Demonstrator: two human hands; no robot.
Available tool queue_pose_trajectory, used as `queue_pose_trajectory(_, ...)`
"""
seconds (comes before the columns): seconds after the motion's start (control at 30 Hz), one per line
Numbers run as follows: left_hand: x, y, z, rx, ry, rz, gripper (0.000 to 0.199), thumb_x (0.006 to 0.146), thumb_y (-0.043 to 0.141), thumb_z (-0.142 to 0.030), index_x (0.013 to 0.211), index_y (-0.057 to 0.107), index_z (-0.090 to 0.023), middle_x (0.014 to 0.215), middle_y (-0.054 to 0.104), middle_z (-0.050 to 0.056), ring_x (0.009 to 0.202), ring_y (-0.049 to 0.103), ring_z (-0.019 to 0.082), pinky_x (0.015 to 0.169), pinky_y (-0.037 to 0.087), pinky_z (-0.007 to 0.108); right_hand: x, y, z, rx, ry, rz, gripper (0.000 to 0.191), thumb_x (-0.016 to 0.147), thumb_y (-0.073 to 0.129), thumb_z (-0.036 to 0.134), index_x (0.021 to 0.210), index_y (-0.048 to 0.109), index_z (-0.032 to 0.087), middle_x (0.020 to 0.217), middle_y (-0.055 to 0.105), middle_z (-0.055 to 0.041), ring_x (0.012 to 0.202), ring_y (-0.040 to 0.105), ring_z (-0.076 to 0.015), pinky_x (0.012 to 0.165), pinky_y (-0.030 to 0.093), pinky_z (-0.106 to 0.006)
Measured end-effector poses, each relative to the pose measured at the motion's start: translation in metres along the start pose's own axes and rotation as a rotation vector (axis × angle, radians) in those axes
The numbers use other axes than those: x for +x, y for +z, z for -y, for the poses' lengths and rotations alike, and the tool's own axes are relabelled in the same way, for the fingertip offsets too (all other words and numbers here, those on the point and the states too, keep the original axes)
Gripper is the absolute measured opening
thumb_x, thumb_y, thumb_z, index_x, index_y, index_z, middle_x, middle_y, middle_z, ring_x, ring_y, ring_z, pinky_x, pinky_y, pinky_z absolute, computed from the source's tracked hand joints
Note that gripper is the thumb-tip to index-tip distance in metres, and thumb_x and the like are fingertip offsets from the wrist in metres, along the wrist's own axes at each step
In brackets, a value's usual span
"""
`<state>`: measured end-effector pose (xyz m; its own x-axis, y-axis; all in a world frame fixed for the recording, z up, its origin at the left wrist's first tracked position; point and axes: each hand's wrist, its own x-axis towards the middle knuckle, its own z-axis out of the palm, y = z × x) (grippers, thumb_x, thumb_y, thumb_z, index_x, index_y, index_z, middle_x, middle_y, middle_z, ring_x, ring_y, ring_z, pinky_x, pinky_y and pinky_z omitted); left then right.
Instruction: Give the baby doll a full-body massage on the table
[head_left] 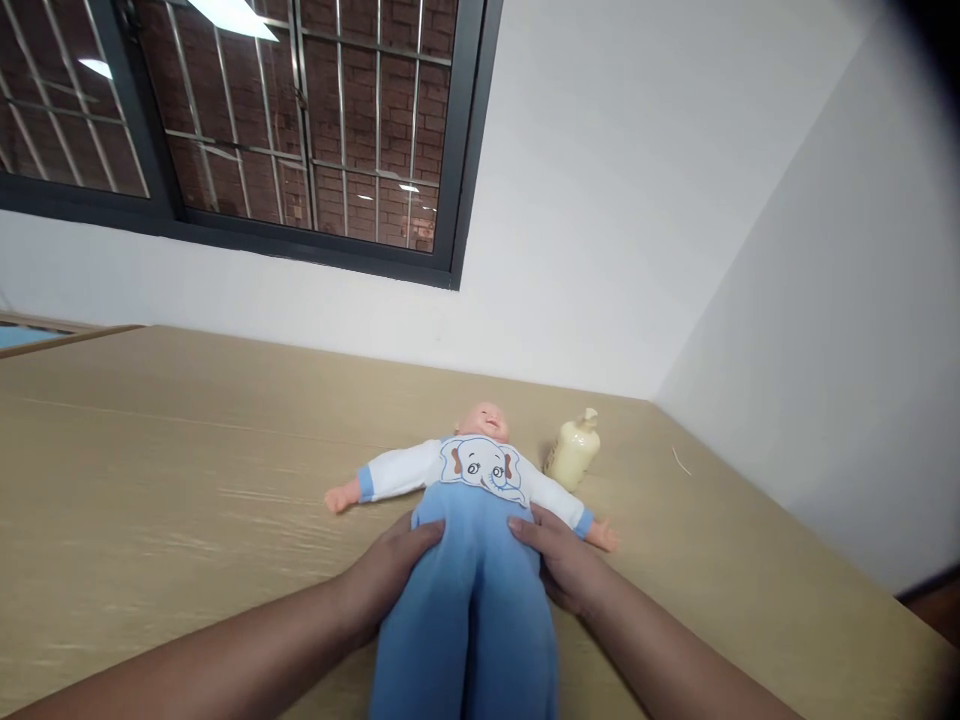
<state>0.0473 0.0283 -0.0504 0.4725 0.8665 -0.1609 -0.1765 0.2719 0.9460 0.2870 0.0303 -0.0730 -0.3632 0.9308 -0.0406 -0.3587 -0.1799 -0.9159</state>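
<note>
A baby doll [487, 420] lies on its back with its head toward the wall and both arms spread out. It wears a white top with blue cuffs and an elephant face [480, 468] on the chest, and blue pants [465, 590]. My left hand [394, 565] grips the left side of the pants at the waist, thumb on top. On the other side my right hand [559, 555] holds the waist in the same way. Both hands' other fingers are mostly hidden beside or beneath the doll. The pants legs run down past the bottom edge of view.
A cream pump bottle [574, 452] stands on the wooden table [187, 450], just beyond the doll's arm on the right. Farther right lies a thin white strand [681, 460]. White walls [600, 200] and a barred window [300, 130] are behind the table.
</note>
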Motion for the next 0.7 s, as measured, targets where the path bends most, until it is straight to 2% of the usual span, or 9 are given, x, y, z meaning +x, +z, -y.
queue_pose_trajectory(0.07,0.002,-0.005,0.002,0.247,0.101,-0.113,0.060,0.087,0.062,-0.049,0.138,0.054,-0.019,0.141,0.062,0.012,0.130,0.056,0.035,0.107,0.046,0.047,0.001,0.000,0.000,-0.026,0.004,0.006,0.052,0.086,0.075,0.036,0.133,0.061,0.020,0.129,0.068,-0.0137,0.113,0.068,-0.0307,0.105,0.048,-0.051)
queue_pose_trajectory(0.13,0.004,-0.012,0.007,0.489,0.140,-0.199,0.061,0.089,0.059,-0.051,0.140,0.051,-0.019,0.144,0.058,0.014,0.134,0.052,0.036,0.110,0.042,0.049,0.002,0.000,0.001,-0.064,0.007,0.011,0.052,0.086,0.076,0.037,0.133,0.062,0.020,0.128,0.069,-0.0139,0.112,0.068,-0.0311,0.104,0.047,-0.052)
queue_pose_trajectory(0.23,0.005,-0.022,0.015,0.753,0.221,-0.261,0.060,0.093,0.054,-0.047,0.144,0.044,-0.017,0.147,0.053,0.016,0.138,0.047,0.035,0.115,0.036,0.052,0.003,-0.001,0.001,-0.166,0.004,-0.012,0.052,0.084,0.076,0.041,0.131,0.064,0.021,0.130,0.068,-0.0126,0.115,0.066,-0.0312,0.107,0.045,-0.051)
queue_pose_trajectory(0.33,0.001,-0.024,0.019,0.951,0.407,-0.300,0.053,0.092,0.054,-0.035,0.143,0.047,-0.020,0.152,0.046,0.013,0.142,0.042,0.032,0.118,0.033,0.049,0.002,-0.003,0.005,-0.317,-0.003,-0.048,0.053,0.082,0.077,0.045,0.128,0.066,0.023,0.132,0.067,-0.0109,0.122,0.062,-0.0325,0.108,0.043,-0.052)
queue_pose_trajectory(0.43,-0.003,-0.022,0.013,1.054,0.566,-0.273,0.044,0.091,0.056,-0.032,0.134,0.056,-0.026,0.145,0.054,0.009,0.136,0.048,0.030,0.115,0.038,0.045,-0.004,-0.004,0.013,-0.500,0.000,-0.029,0.055,0.081,0.076,0.049,0.129,0.066,0.024,0.131,0.068,-0.0093,0.122,0.061,-0.0348,0.106,0.043,-0.053)
queue_pose_trajectory(0.57,-0.007,-0.019,-0.001,1.063,0.619,-0.277,0.023,0.094,0.054,-0.036,0.111,0.066,-0.028,0.114,0.069,0.006,0.111,0.063,0.027,0.097,0.050,0.041,-0.016,-0.001,0.025,-0.763,-0.039,-0.003,0.048,0.081,0.074,0.052,0.121,0.071,0.027,0.122,0.072,-0.0064,0.113,0.063,-0.0351,0.098,0.046,-0.049)
queue_pose_trajectory(0.7,-0.005,-0.017,-0.010,1.056,0.606,-0.293,0.017,0.095,0.053,-0.037,0.095,0.068,-0.027,0.099,0.070,0.003,0.099,0.064,0.025,0.088,0.051,0.038,-0.023,0.004,0.032,-1.079,-0.011,-0.032,0.038,0.081,0.069,0.061,0.087,0.074,0.024,0.086,0.074,-0.0051,0.079,0.064,-0.0270,0.072,0.045,-0.037)
